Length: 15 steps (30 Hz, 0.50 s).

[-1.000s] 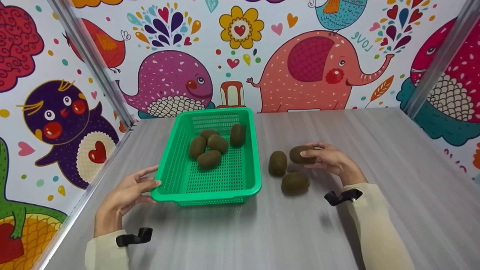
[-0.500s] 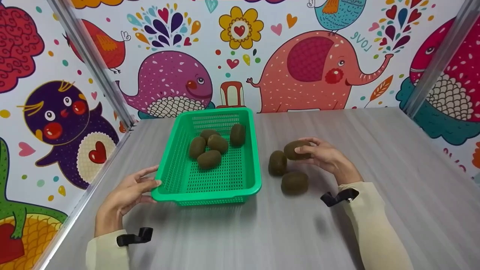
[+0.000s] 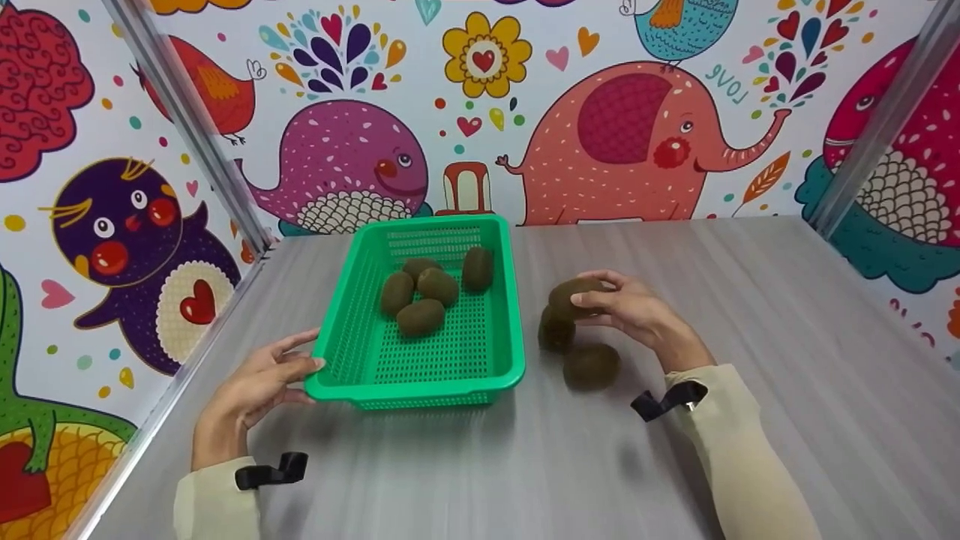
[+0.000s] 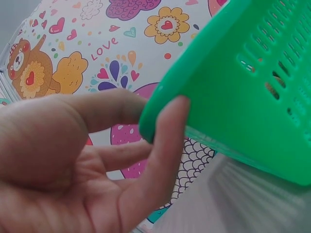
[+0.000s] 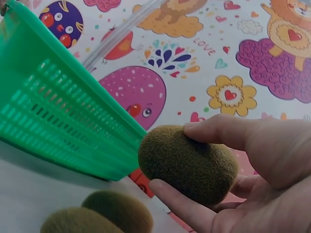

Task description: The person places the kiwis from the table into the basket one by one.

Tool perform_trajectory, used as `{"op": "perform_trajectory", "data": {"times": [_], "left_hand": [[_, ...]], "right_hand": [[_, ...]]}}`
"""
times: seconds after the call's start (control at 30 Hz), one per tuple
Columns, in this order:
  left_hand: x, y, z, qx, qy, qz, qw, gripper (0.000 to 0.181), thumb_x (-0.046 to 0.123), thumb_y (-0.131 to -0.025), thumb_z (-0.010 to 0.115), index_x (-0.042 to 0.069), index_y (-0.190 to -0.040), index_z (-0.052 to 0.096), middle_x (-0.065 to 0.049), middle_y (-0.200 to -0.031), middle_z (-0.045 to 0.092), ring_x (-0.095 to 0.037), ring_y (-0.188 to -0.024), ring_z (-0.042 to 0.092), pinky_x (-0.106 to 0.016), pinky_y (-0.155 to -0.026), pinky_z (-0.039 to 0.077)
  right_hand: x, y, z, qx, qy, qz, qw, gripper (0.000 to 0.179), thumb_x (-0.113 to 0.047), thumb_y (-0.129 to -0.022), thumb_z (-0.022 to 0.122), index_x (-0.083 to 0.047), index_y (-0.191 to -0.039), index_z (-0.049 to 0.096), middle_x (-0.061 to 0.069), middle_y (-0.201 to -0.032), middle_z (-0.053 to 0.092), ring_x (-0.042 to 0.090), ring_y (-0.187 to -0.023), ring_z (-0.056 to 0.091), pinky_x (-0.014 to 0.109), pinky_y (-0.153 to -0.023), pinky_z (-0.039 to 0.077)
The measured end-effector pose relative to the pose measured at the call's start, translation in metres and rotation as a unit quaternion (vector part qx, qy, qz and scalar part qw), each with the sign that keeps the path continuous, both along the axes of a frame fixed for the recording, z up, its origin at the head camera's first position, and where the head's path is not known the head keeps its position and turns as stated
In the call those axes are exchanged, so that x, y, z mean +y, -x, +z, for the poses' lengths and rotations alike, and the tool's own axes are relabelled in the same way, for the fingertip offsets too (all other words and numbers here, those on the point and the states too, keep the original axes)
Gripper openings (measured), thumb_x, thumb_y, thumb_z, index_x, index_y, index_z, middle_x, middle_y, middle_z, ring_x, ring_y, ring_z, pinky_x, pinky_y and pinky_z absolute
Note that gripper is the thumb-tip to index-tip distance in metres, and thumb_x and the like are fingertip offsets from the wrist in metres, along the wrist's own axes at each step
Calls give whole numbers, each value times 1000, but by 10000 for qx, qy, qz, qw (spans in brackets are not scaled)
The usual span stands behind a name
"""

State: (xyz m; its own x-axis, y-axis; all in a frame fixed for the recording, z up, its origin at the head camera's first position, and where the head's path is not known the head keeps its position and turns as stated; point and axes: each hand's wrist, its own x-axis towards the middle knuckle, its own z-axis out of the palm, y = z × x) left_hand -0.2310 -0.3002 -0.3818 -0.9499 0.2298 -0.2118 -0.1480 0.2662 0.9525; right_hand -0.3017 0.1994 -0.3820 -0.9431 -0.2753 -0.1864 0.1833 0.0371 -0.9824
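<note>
A fuzzy brown kiwi [image 5: 187, 162] is pinched between the thumb and fingers of my right hand [image 3: 634, 311], raised above the table to the right of the basket. Just beneath it, partly covered in the head view, lies a second kiwi [image 3: 556, 334]; a third kiwi [image 3: 591, 367] rests closer to me. My left hand [image 3: 259, 386] grips the near left corner of the green plastic basket [image 3: 420, 394], thumb and fingers on either side of its rim [image 4: 167, 87]. Several kiwis sit inside the basket, among them a kiwi [image 3: 421, 318] at the front and a kiwi [image 3: 478, 269] by the right wall.
The grey wood-grain table [image 3: 465, 480] reaches back to a wall [image 3: 480, 135] printed with cartoon animals. Metal posts stand at the left corner [image 3: 187, 127] and right corner [image 3: 874, 127]. Each forearm wears a black strap.
The right hand has lifted the kiwi and carried it left towards the basket, over one of the two kiwis on the table. The left hand keeps its place on the rim.
</note>
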Motion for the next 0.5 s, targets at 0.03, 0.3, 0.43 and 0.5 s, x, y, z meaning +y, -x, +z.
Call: {"op": "perform_trajectory", "data": {"times": [0.03, 0.3, 0.43, 0.5], "left_hand": [[0, 0, 1, -4, 4, 15, 10000, 74, 17, -100, 60, 1, -159, 18, -5, -113, 65, -12, -89, 71, -36, -76, 63], [-1, -1, 1, -15, 4, -26, 10000, 74, 16, -100, 60, 0, -158, 18, -4, -112, 66, -12, -90, 71, -37, -77, 63], [0, 0, -1, 13, 7, -49, 10000, 73, 17, -100, 59, -1, -158, 17, -4, -111, 65, -12, -89, 71, -36, -76, 63], [0, 0, -1, 2, 35, -19, 10000, 73, 17, -101, 59, 0, -158, 18, -4, -112, 64, -11, -89, 71, -35, -76, 63]], "right_hand": [[-2, 0, 2, 8, -9, 23, 10000, 56, -16, -92, 73, -3, -139, 45, 10, -126, 51, 23, -108, 64, 44, -106, 51], [-18, -1, 17, -124, -190, 94, 9997, 72, -27, -93, 73, 0, -147, 33, 15, -132, 50, 23, -111, 65, 36, -100, 55], [-26, 1, 23, -37, -472, 187, 9987, 65, -25, -93, 72, -2, -144, 38, 15, -134, 48, 27, -115, 62, 38, -106, 52], [-30, 2, 26, 22, -575, 245, 9980, 59, -21, -94, 71, -3, -142, 42, 16, -134, 48, 29, -116, 60, 40, -109, 50]]}}
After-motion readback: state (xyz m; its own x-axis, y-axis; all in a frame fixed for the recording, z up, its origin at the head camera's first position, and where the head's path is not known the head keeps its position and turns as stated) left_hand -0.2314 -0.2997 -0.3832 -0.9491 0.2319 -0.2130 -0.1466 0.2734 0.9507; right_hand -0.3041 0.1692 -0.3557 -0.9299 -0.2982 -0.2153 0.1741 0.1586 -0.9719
